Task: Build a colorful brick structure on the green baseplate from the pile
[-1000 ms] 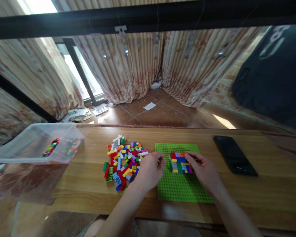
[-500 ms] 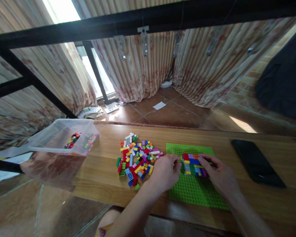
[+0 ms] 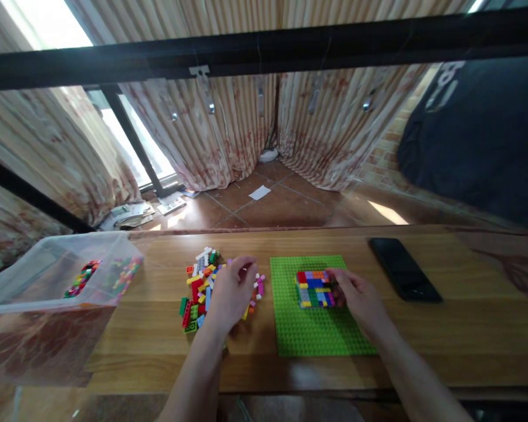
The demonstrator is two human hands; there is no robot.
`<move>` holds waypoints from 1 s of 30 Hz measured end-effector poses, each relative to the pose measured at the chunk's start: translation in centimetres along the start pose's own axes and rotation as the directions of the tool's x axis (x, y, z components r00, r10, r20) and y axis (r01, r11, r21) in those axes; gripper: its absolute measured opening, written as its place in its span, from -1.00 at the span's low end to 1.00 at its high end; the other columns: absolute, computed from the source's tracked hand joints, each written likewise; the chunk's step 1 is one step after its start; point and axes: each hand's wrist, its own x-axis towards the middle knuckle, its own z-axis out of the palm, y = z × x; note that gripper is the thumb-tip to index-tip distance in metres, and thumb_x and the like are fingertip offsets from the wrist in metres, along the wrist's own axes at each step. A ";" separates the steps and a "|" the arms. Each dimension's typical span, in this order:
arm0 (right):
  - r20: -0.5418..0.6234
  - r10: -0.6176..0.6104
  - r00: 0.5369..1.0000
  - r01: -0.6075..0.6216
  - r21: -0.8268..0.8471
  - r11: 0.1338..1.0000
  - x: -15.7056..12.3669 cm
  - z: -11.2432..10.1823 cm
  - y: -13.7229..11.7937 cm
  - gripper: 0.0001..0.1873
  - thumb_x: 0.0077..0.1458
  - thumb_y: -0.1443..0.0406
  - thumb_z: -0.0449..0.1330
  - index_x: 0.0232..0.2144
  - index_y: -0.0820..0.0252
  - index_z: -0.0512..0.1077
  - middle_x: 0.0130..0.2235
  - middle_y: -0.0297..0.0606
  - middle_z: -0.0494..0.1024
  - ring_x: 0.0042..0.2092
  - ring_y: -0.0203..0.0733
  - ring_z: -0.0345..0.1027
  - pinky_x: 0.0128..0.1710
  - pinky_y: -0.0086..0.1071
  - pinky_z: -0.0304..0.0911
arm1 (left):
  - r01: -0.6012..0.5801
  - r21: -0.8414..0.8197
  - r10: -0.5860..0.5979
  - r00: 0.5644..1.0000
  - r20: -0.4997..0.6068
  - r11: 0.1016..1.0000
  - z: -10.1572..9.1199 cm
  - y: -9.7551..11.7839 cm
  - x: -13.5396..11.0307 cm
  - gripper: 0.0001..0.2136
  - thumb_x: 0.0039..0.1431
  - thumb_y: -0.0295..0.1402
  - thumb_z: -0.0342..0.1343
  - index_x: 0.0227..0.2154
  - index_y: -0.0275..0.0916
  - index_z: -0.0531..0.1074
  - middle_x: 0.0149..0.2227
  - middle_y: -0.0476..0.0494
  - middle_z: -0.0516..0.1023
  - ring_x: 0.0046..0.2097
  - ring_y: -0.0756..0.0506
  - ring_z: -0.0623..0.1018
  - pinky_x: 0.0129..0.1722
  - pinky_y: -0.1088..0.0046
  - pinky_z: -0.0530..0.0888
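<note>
A green studded baseplate [image 3: 312, 334] lies on the wooden table [image 3: 444, 328]. A small block of many-coloured bricks [image 3: 313, 288] is built on its far half. My right hand [image 3: 356, 296] rests against the right side of that block, fingers curled onto it. My left hand [image 3: 231, 293] hovers over the pile of loose coloured bricks [image 3: 198, 287] to the left of the plate, fingers bent down among them. What the left fingers hold, if anything, is hidden.
A clear plastic tub [image 3: 57, 275] with several bricks inside stands at the table's left end. A black phone [image 3: 402, 269] lies right of the baseplate. Beyond the table are a tiled floor, curtains and a black bar overhead.
My left hand has left the edge of the brick block and moved left over the loose pile. My right hand stays at the block.
</note>
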 end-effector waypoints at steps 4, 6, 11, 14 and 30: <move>-0.104 0.019 0.994 -0.008 0.099 0.995 0.3 0.0 0.0 -0.47 0.02 -0.09 0.14 -0.30 0.27 0.51 -0.32 -0.16 0.57 -0.57 -0.37 0.27 -0.70 -0.50 0.17 | 0.036 -0.035 -0.039 0.995 -0.086 0.999 -1.3 -1.5 0.7 -0.74 0.10 -0.25 0.07 -0.23 -0.28 0.53 -0.36 -0.11 0.60 -0.34 -0.07 0.54 -0.33 0.47 0.45; -0.149 -0.019 0.989 0.033 0.096 0.995 0.4 0.0 -0.4 -0.47 0.04 -0.09 0.12 -0.28 0.28 0.51 -0.30 -0.15 0.56 -0.56 -0.38 0.25 -0.68 -0.50 0.16 | 0.033 -0.026 -0.036 0.992 -0.119 0.999 -1.8 -2.0 0.9 -0.73 0.08 -0.22 0.09 -0.25 -0.28 0.53 -0.37 -0.11 0.60 -0.34 -0.07 0.54 -0.34 0.48 0.43; -0.273 -0.218 0.937 0.205 -0.076 0.976 -1.0 0.5 -2.3 -0.55 0.18 0.00 0.04 -0.32 0.24 0.50 -0.55 -0.34 0.40 -0.56 -0.34 0.19 -0.60 -0.47 0.13 | 0.067 -0.011 -0.068 0.978 -0.195 0.998 -3.9 -2.7 1.2 -0.69 0.05 -0.18 0.11 -0.24 -0.29 0.53 -0.37 -0.11 0.60 -0.38 -0.06 0.52 -0.37 0.49 0.40; -0.247 -0.395 0.885 0.347 -0.216 0.912 -2.7 1.4 -3.3 -0.64 0.23 0.08 0.02 -0.34 0.17 0.49 -0.54 -0.35 0.39 -0.48 -0.27 0.29 -0.45 -0.40 0.24 | 0.136 0.059 -0.124 0.976 -0.177 0.989 -6.1 -3.0 0.8 -0.71 0.03 -0.19 0.09 -0.31 -0.30 0.54 -0.50 -0.06 0.54 -0.45 -0.04 0.47 -0.46 0.53 0.33; 0.191 -0.682 0.706 0.706 -0.269 0.656 -6.1 5.7 -3.3 -0.84 0.21 0.36 0.09 -0.26 0.07 0.47 -0.29 -0.30 0.57 -0.24 -0.25 0.47 -0.20 -0.42 0.33 | 0.231 0.650 -0.333 0.942 0.036 0.724 -6.4 -1.7 -1.5 -0.91 -0.10 -0.35 0.17 -0.47 -0.11 0.55 -0.43 -0.09 0.55 -0.36 -0.12 0.51 -0.40 0.47 0.29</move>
